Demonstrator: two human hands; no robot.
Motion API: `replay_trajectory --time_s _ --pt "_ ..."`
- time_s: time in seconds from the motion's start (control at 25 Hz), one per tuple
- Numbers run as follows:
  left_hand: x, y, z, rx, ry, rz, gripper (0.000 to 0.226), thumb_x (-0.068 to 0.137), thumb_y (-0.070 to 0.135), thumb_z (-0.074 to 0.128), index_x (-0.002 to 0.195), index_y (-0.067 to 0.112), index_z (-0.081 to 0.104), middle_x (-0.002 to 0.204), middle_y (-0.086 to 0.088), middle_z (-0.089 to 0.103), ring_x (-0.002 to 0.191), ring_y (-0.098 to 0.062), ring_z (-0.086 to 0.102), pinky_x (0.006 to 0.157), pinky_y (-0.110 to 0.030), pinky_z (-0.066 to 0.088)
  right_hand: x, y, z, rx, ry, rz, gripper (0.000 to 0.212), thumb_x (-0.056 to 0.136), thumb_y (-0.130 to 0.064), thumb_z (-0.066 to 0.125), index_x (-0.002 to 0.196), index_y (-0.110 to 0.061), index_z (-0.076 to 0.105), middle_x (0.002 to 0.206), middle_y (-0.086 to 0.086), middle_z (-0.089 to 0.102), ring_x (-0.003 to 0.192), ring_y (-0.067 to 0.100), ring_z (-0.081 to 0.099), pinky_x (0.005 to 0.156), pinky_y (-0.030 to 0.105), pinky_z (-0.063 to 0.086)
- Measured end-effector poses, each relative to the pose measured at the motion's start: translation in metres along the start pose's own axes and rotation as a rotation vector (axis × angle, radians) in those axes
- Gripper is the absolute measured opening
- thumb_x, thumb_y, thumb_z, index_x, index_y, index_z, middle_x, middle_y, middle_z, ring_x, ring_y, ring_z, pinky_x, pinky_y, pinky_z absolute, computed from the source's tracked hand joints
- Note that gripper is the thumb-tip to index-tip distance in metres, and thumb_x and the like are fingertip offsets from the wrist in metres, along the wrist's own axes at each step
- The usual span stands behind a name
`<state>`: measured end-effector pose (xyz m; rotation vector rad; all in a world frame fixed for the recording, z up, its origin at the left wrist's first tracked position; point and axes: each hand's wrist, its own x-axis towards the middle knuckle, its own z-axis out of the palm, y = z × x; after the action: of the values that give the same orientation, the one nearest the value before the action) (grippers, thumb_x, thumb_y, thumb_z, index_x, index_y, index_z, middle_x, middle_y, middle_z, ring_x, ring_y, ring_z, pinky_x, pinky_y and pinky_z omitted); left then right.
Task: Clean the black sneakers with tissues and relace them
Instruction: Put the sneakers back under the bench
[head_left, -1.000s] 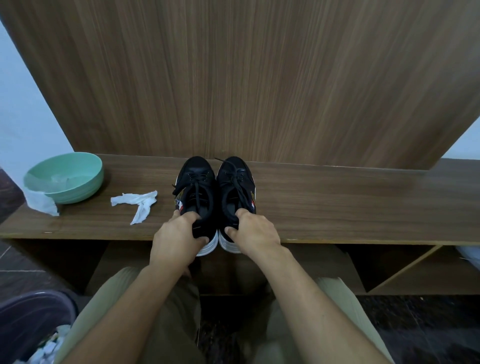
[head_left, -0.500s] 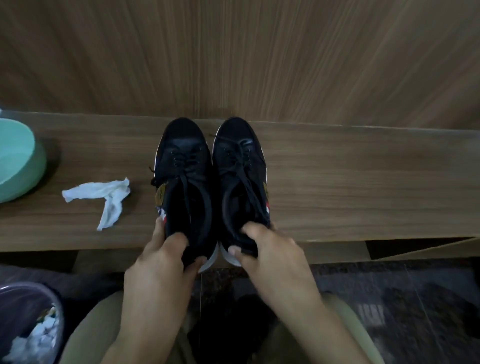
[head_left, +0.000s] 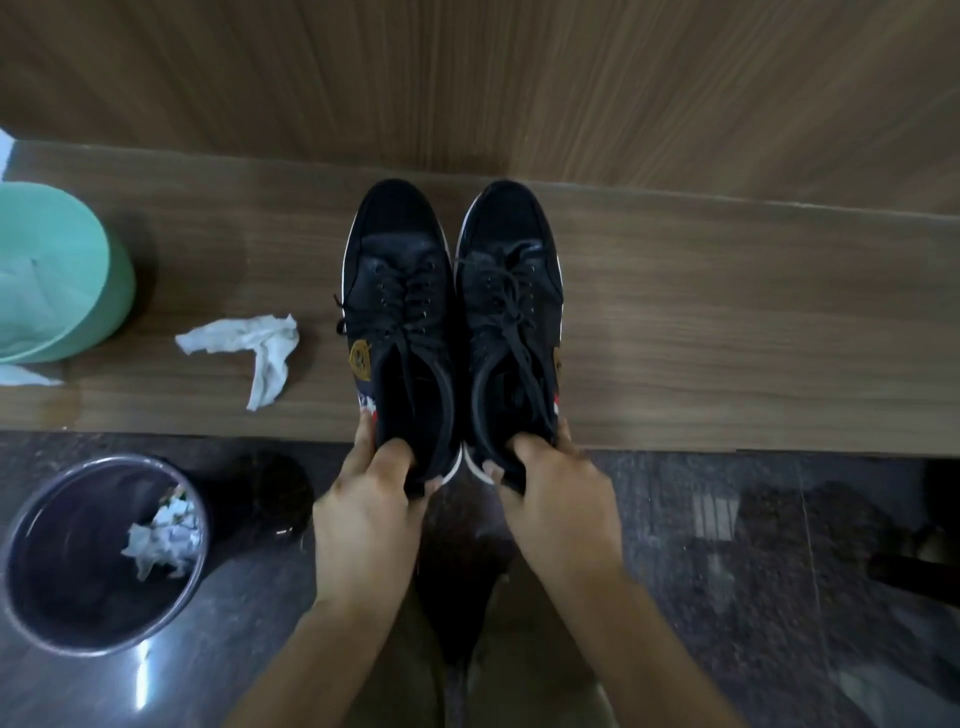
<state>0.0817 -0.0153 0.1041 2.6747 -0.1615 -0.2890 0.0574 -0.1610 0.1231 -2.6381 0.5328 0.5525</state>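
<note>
Two black sneakers stand side by side on the wooden bench (head_left: 727, 332), toes pointing away from me, heels over the front edge. The left sneaker (head_left: 400, 291) has a yellow patch on its side and its laces threaded. The right sneaker (head_left: 511, 280) also carries black laces. My left hand (head_left: 371, 499) grips the heel of the left sneaker, thumb inside the collar. My right hand (head_left: 556, 493) grips the heel of the right sneaker the same way. A crumpled white tissue (head_left: 249, 348) lies on the bench left of the shoes.
A mint-green bowl (head_left: 57, 280) with tissue in it sits at the bench's far left. On the dark floor below stands a round dark bin (head_left: 67, 597) holding used tissues (head_left: 161, 540). A wooden wall panel rises behind the bench.
The view has tilted down and moved closer, bringing the bin and floor into sight. Both hands keep their grip on the sneaker heels, and the shoes stay side by side.
</note>
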Motion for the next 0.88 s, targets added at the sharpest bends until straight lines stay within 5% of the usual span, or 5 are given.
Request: replay_trajectory --time_s 0.28,0.48,0.64,0.76,0.88 --pt "-0.010 -0.007 0.001 -0.129 0.066 0.031 0.037 0.069 0.013 0.078 0.064 0.010 0.042 0.136 -0.006 0.054 0.077 -0.032 0.066 0.055 -0.025 0.038 -0.015 0.000 0.004 0.004 0.051 -0.026 0.013 0.095 -0.032 0.052 0.090 -0.020 0.053 0.136 0.021 0.046 0.095 0.035 0.062 0.072 0.033 0.044" --pt "-0.081 -0.014 -0.011 -0.118 0.064 0.071 0.033 0.066 0.016 0.082 0.065 0.004 0.051 0.137 -0.006 0.053 0.057 -0.026 0.062 0.048 -0.019 0.038 -0.087 0.006 0.012 -0.009 -0.031 -0.009 0.020 0.095 -0.028 0.052 0.081 -0.024 0.038 0.144 0.016 0.038 0.092 0.034 0.062 0.072 0.036 0.049" --pt "-0.163 -0.019 -0.015 -0.126 -0.072 -0.003 0.021 0.066 0.018 0.077 0.068 0.007 0.060 0.135 -0.007 0.054 0.072 -0.021 0.068 0.054 -0.012 0.036 -0.165 0.022 0.024 -0.039 -0.182 0.078 0.007 0.092 -0.025 0.054 0.099 -0.024 0.052 0.156 0.010 0.022 0.091 0.028 0.065 0.069 0.029 0.046" --pt "-0.208 -0.023 -0.024 -0.171 -0.175 0.028 0.018 0.065 0.028 0.057 0.072 0.014 0.066 0.133 -0.009 0.055 0.083 -0.014 0.066 0.058 -0.009 0.039 -0.217 0.031 0.033 -0.025 -0.281 0.123 0.034 0.061 -0.028 0.084 0.086 -0.026 0.062 0.136 0.018 0.052 0.062 0.018 0.068 0.048 0.023 0.049" --pt "-0.236 -0.026 -0.035 -0.256 -0.222 0.060 0.015 0.063 0.028 0.066 0.075 0.026 0.058 0.133 -0.006 0.054 0.098 -0.004 0.055 0.072 -0.002 0.038 -0.251 0.044 0.039 -0.031 -0.292 0.115 0.054 0.033 -0.027 0.095 0.071 -0.028 0.057 0.105 0.019 0.070 0.041 0.016 0.061 0.035 0.009 0.023"
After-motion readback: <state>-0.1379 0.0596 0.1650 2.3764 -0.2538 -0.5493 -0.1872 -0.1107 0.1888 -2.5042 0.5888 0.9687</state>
